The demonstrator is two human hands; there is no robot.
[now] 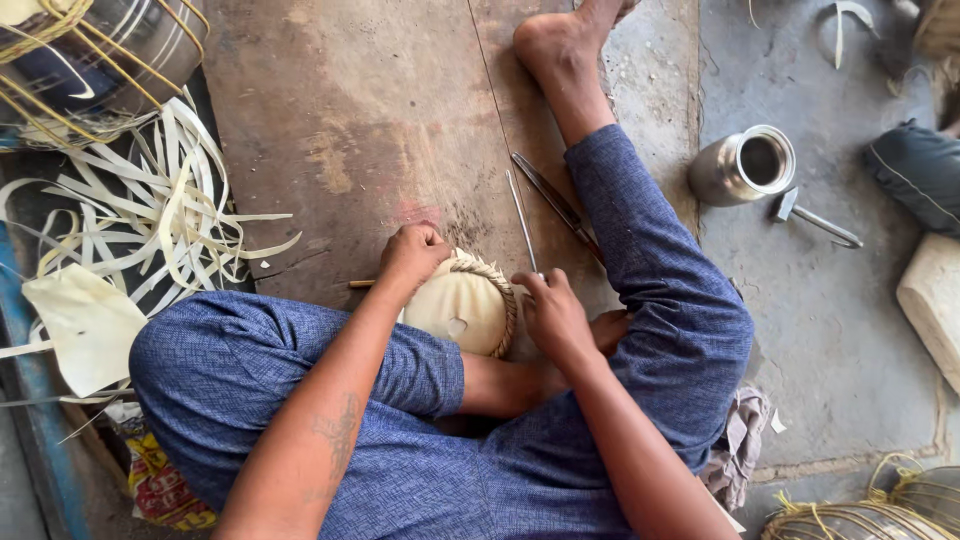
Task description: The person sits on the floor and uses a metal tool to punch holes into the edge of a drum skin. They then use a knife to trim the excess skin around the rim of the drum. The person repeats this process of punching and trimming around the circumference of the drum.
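At the upper left of the frame a dark round vessel bound in yellow cane (100, 55) sits above a loose heap of pale split leaf strips (160, 215), with a broad cream leaf piece (85, 325) lying below them. The person sits cross-legged in blue patterned trousers (250, 365) on a worn brown wooden board (350, 120). The left hand (412, 255) is clenched on the rim of a small round cream woven basket with a braided rim (465, 305), which rests at mid-frame between the knees, on the board. Just right of it, the right hand (553, 315) is closed around a thin metal needle-like rod (521, 220) that points up the board, its lower end touching the basket's edge. A dark flat blade (555, 200) lies beside the rod. Further right, on the grey concrete floor (830, 340), stand a steel cup (745, 165) and a small metal tool (812, 218).
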